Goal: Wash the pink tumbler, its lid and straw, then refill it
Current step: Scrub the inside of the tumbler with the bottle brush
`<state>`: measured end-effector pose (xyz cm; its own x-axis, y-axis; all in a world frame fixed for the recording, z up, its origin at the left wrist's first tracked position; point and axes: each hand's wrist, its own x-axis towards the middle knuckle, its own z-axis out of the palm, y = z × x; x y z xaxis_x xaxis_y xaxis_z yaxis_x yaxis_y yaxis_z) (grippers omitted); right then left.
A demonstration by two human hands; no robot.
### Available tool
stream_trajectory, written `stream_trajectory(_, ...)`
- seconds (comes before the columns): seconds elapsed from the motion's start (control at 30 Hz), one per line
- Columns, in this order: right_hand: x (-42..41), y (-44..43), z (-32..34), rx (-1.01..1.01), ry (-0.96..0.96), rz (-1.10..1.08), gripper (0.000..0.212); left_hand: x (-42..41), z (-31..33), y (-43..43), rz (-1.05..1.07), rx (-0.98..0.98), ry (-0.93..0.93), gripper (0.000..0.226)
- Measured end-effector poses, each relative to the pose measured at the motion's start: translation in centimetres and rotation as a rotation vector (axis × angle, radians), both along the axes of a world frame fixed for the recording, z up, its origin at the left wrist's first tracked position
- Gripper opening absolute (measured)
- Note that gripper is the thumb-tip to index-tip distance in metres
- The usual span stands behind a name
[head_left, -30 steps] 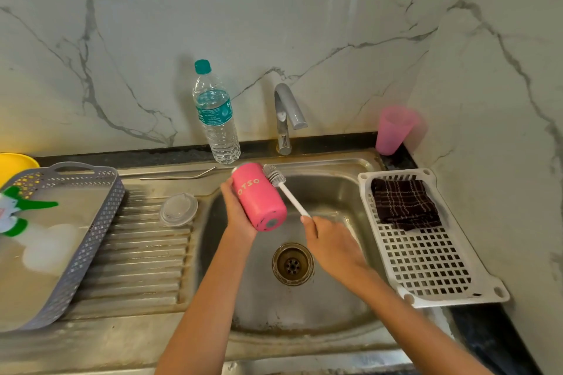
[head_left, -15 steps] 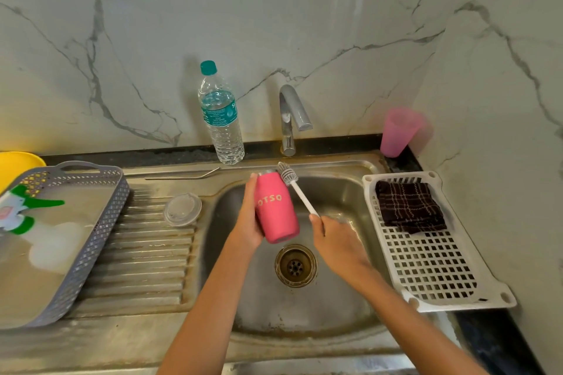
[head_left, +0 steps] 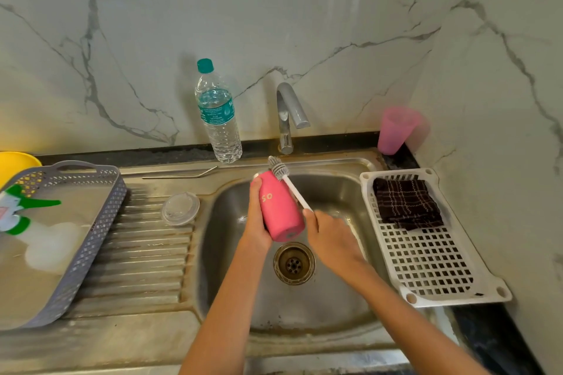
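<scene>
Over sink (head_left: 341, 192), dead centre: left hand (head_left: 257, 216) wrapped round tumbler (head_left: 280, 207), tilted, mouth toward 12. Right hand (head_left: 332, 240) closed on brush (head_left: 289, 181) handle, bristles at tumbler's mouth. Lid (head_left: 180, 208) at 9 on drainboard; straw (head_left: 179, 175) at 10, behind it.

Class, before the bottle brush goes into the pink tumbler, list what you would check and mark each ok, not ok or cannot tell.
1. Left hand holds pink tumbler firmly: ok.
2. Right hand holds bottle brush by its handle: ok.
3. Bristles inside the mouth: not ok, beside it.
4. Tumbler over sink: ok.
5. Lid off: ok.
6. Tap running: not ok.
</scene>
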<state>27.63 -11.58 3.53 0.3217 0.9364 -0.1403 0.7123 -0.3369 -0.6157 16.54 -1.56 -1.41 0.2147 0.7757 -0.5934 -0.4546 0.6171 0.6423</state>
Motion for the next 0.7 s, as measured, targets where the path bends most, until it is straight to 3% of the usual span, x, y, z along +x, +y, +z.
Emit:
stream_trajectory(0.17, -0.4, -4.0, -0.7, -0.057, -0.02, 0.085, 0.04, -2.6, 1.1, 2.6, 0.136, 0.055, -0.096, 0.061)
stream_trajectory(0.47, 0.2, -0.1, -0.1, -0.005, 0.037, -0.012, 0.041, -1.7, 1.3, 1.4, -0.035, 0.112, -0.098, 0.069)
stream_trajectory(0.63, 0.2, -3.5, -0.5, -0.008, 0.085, 0.031, 0.038, -2.6, 2.2, 3.0, 0.005, 0.169, -0.044, 0.076)
stream_trajectory(0.7, 0.6, -5.1, -0.9, -0.033, 0.114, 0.05, 0.034, -2.8, 2.3, 3.3, 0.041, 0.176, -0.093, 0.066)
